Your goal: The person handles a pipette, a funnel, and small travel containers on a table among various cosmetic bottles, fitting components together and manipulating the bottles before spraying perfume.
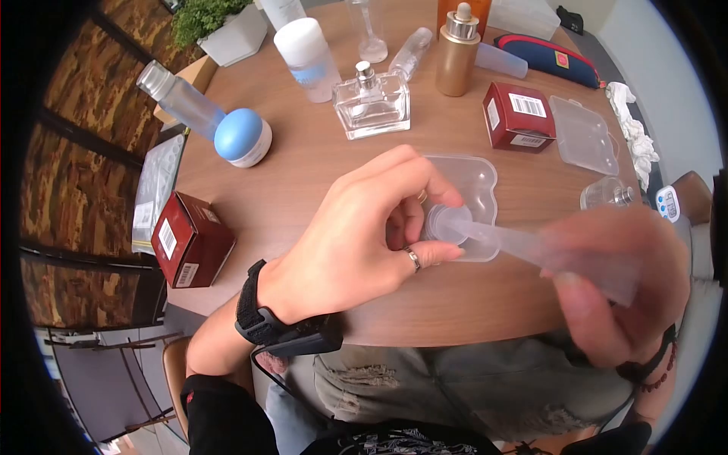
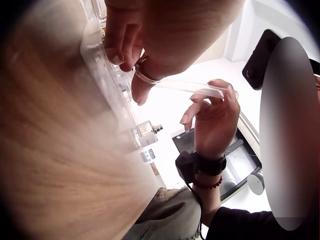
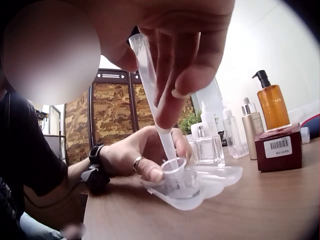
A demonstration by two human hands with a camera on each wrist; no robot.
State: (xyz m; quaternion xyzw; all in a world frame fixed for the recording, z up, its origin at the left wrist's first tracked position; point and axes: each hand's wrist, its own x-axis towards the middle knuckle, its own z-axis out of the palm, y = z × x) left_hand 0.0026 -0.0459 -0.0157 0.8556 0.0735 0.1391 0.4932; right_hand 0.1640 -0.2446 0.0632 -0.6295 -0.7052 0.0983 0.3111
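Note:
A small clear plastic jar (image 1: 449, 226) stands on a clear scalloped plastic tray (image 1: 483, 182). My left hand (image 1: 349, 227) holds the jar by its rim, thumb on the near side and index finger on the far side. Blurred in the head view, my right hand (image 1: 656, 280) grips a translucent tapered plastic tube (image 1: 519, 246). In the right wrist view the tube (image 3: 146, 67) slants down, its wide end up among the fingers and its narrow tip in the mouth of the jar (image 3: 182, 185).
Beyond the hands are a square glass perfume bottle (image 1: 375, 110), a blue-capped jar (image 1: 243, 138) and a gold bottle (image 1: 457, 64). Dark red boxes (image 1: 519, 121) sit left and right. A clear plastic case (image 1: 584, 136), a small bottle (image 1: 603, 195) and a timer (image 1: 667, 203) lie rightward.

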